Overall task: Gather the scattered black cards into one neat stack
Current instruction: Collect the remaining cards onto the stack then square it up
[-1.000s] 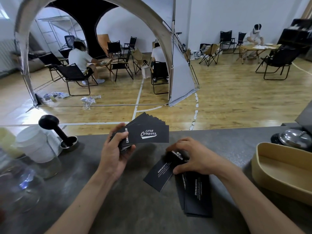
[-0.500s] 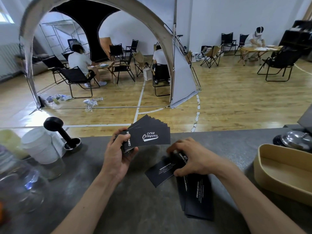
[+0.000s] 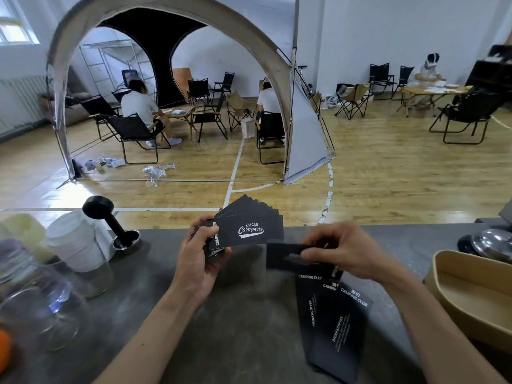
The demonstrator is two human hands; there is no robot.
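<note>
My left hand (image 3: 201,259) grips a fanned bundle of black cards (image 3: 249,228) above the grey counter; the top card reads "Club Camping". My right hand (image 3: 340,250) pinches a single black card (image 3: 282,257), lifted off the counter and held just right of the bundle. Several more black cards (image 3: 333,331) lie overlapping on the counter (image 3: 249,328) below my right hand, printed "Camping Club" and "Drink & Coffee".
A beige tray (image 3: 454,297) stands at the right, with a shiny metal lid (image 3: 496,243) behind it. At the left are a black tamper (image 3: 110,221), a white cup stack (image 3: 76,242) and glass jars (image 3: 36,306). Beyond the counter are a tent, chairs and seated people.
My right hand has picked one card up from the counter pile and brought it up toward the bundle. The left hand's bundle stayed roughly in place.
</note>
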